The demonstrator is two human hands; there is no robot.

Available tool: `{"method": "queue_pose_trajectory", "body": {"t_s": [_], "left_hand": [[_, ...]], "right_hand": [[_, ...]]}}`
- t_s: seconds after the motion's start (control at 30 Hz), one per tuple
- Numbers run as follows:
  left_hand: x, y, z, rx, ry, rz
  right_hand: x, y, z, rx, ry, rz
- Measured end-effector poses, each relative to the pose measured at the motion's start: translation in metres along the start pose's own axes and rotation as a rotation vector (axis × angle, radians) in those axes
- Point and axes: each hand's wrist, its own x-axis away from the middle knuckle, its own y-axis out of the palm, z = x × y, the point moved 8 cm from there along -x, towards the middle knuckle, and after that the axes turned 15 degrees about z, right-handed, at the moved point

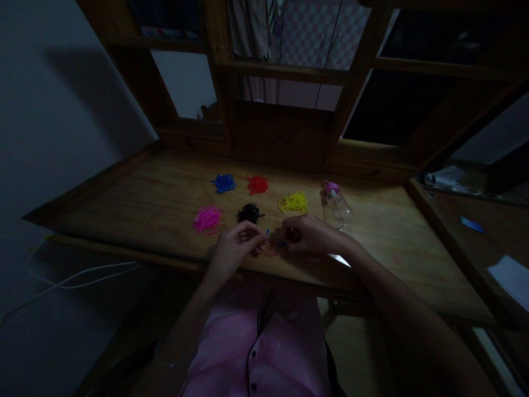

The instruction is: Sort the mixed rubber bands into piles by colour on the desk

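Note:
My left hand (242, 241) pinches a small blue strip (267, 231) that sticks up from its fingertips. Facing it, my right hand (308, 232) has its fingers curled into a pinch, and a dark blue bit (281, 244) shows at their tips. The two hands are close but apart. Beneath them lies an orange heap of thin strips (271, 251), partly hidden. Just beyond my left hand is a black heap (248, 213), and a yellow heap (293, 203) lies beyond my right. Farther off are a blue heap (223, 183), a red heap (257, 184) and a pink heap (207, 219).
A clear bottle with a purple cap (339, 204) lies beyond my right forearm. The wooden desk (140, 193) has a shelf frame (285, 69) along its back. A bright white object (342, 260) is partly under my right wrist. White cables (74, 278) hang at left.

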Motion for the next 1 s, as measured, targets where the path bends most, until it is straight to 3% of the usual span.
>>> {"method": "queue_pose_trajectory", "body": {"t_s": [0.43, 0.77, 1.0], "left_hand": [[-0.001, 0.0, 0.007, -0.069, 0.075, 0.065], [0.0, -0.001, 0.009, -0.073, 0.094, 0.068], [-0.002, 0.0, 0.003, -0.024, 0.103, 0.05]], "right_hand": [[-0.001, -0.009, 0.013, -0.23, 0.09, 0.018], [0.001, 0.0, -0.013, -0.08, -0.047, -0.023], [0.0, 0.006, -0.019, 0.149, -0.088, 0.05]]}}
